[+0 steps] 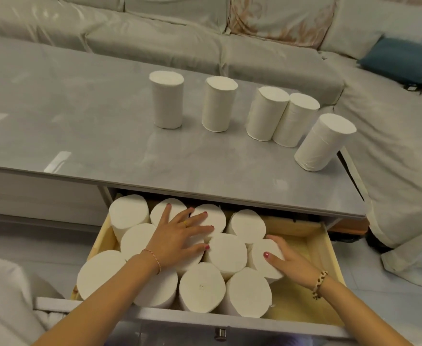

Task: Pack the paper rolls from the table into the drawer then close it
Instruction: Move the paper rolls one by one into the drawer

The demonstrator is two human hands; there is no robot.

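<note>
So I've got the drawer (329, 248) pulled out from under the surface (80, 126) and it's filling up on the left side. The rolls in the drawer (226, 250) all stand on end, jammed against each other, which I reckon is the only way to squeeze the most in. My left hand (177, 236) is flat and open, fingers spread across the tops of a couple of them, pressing to keep the bunch from tipping. My right hand (283, 260) is wrapped around the rightmost roll (259, 258), nudging it tight against its neighbours. The drawer's right side is bare wood, so there's room.

Five rolls on the surface (267, 113) are waiting, strung out toward the far right corner: two stand apart, two touch, and one sits near the right edge. I'd guess they'll fit in that gap.

No wrappers, no brand, no writing anywhere I can read. Plain white paper. The drawer front has a little metal knob (220, 333) for shutting it later.
</note>
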